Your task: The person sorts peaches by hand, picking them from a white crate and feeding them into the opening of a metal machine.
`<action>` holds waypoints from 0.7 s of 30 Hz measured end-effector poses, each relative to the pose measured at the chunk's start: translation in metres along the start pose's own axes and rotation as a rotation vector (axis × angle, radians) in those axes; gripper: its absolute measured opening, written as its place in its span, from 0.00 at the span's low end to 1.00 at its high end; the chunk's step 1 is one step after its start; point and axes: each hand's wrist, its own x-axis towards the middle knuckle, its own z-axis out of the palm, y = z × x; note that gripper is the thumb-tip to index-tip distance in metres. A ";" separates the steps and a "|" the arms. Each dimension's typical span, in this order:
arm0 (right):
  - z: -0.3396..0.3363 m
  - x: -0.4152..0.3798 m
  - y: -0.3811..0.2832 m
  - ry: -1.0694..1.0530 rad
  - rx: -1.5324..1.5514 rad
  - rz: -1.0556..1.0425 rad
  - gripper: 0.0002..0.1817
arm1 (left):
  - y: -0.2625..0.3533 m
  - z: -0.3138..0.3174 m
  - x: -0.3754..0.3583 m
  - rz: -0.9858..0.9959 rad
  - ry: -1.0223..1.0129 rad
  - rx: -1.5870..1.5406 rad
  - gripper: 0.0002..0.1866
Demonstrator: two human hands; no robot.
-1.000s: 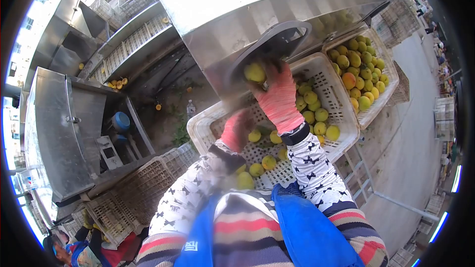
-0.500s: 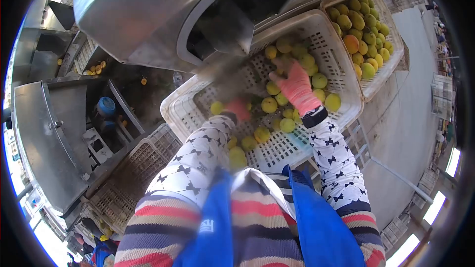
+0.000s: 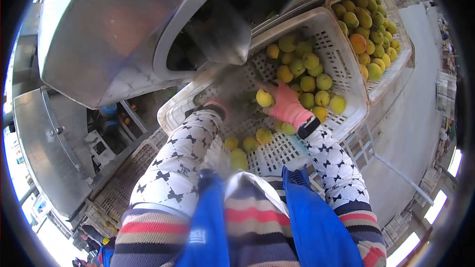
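A white slotted crate (image 3: 354, 86) holds many yellow-green round fruits (image 3: 310, 61), mostly heaped toward its right side. My right hand (image 3: 288, 105), in a pink glove, is over the middle of the crate with its fingers around a yellow fruit (image 3: 264, 98). My left hand (image 3: 216, 107), also gloved in pink, is inside the crate's left part; its fingers are smeared by motion and partly hidden by the wrist. Several fruits (image 3: 250, 143) lie along the near side of the crate.
A metal machine with a chute (image 3: 225, 37) overhangs the crate's far left side. Another crate (image 3: 378, 91) full of fruit stands at the right. Stacked empty crates (image 3: 141, 160) are at the lower left, with a metal cabinet (image 3: 49, 143) beyond them.
My right hand has moved left and nearer, and now has a yellow fruit at its fingers. My left hand has shifted left. The view has shifted, and the machine looks larger.
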 end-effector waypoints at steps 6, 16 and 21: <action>-0.103 -0.050 -0.077 0.492 0.300 -0.308 0.45 | 0.041 -0.058 -0.055 0.055 -0.111 -0.020 0.30; -0.117 0.003 -0.173 0.522 -0.088 -0.153 0.42 | 0.080 -0.091 -0.228 0.411 0.536 -1.196 0.34; -0.116 0.034 -0.174 0.906 -0.292 -0.422 0.31 | 0.078 -0.080 -0.280 0.481 0.600 -1.962 0.34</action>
